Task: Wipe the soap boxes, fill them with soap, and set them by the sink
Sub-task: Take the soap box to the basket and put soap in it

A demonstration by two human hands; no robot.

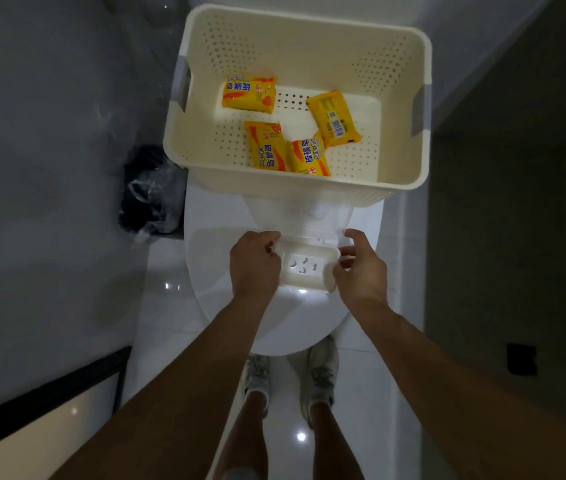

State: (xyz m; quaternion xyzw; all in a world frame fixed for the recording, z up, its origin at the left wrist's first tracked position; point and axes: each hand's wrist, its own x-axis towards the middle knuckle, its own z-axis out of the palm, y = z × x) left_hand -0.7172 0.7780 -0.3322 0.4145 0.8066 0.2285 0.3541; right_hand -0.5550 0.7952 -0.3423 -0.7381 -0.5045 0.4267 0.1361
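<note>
A white soap box [304, 270] with drain holes in its floor lies open on the closed toilet lid [219, 271]; its clear lid [312, 216] stands hinged up at the far side. My left hand [255, 263] grips the box's left end and my right hand [361, 265] grips its right end. No soap is in the box. Behind it a cream perforated basket [402, 109] holds several yellow wrapped soap bars, among them one [250, 93] at the back left and one [335, 119] at the right.
A bin lined with a black bag [153, 192] stands left of the toilet. Glossy white floor tiles [160, 317] surround it, and my feet [288, 375] are at its front. Grey walls close in on both sides.
</note>
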